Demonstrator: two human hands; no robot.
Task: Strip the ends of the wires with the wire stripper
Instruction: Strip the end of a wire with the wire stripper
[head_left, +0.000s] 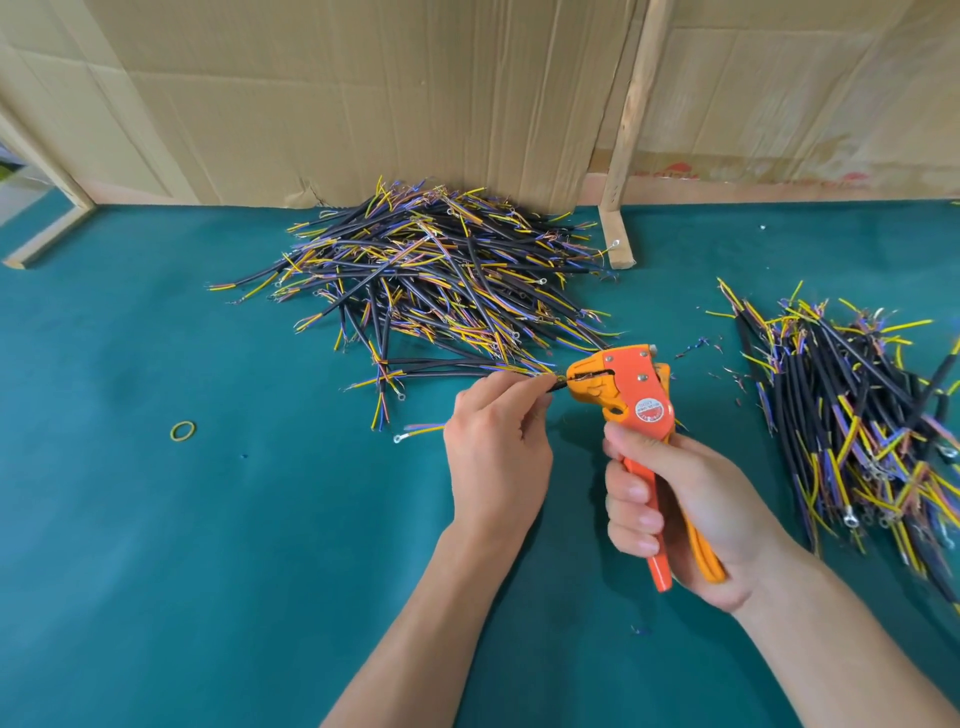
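Head camera, looking down: the right hand (685, 499) grips the handles of an orange wire stripper (631, 395) above a green table (156, 519). The left hand (496, 447) pinches a black cable (548, 387), its end in the stripper's head. Cable piles lie behind (436, 270) and right (857, 415).

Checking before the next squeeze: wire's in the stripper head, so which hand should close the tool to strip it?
Right. The right hand already wraps the wire stripper handles, so it can likely squeeze at once. The left hand is pinching the wire into the tool's head and should keep steadying it.
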